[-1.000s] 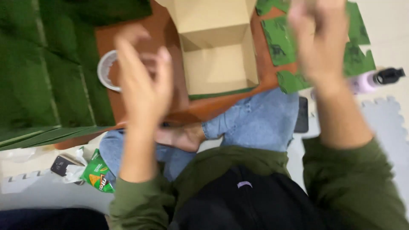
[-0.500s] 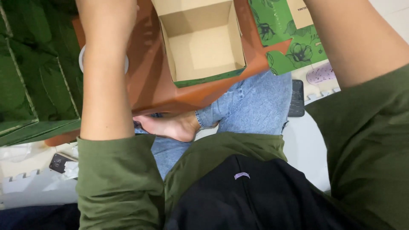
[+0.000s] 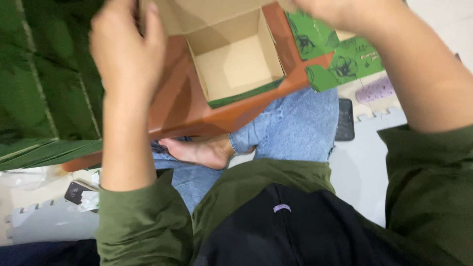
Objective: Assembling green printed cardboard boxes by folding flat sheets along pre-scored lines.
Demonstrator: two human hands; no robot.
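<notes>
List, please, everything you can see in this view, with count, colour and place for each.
Cardboard box: one, tan inside with a green edge, open and empty, on the low table at top centre.
Low table: one, reddish brown, over the person's lap.
Green printed sheets: a few, green with dark flower drawings, at the table's right end.
Green folded sheets: a stack, dark green, at far left.
Dark flat device: one, black, on the floor by the right knee.
Foam floor mat: grey, bottom left.
Jeans: blue, legs crossed, one bare foot showing.
Left hand: raised at the box's left flap.
Right hand: at the top edge, blurred, by the box's right side.
</notes>
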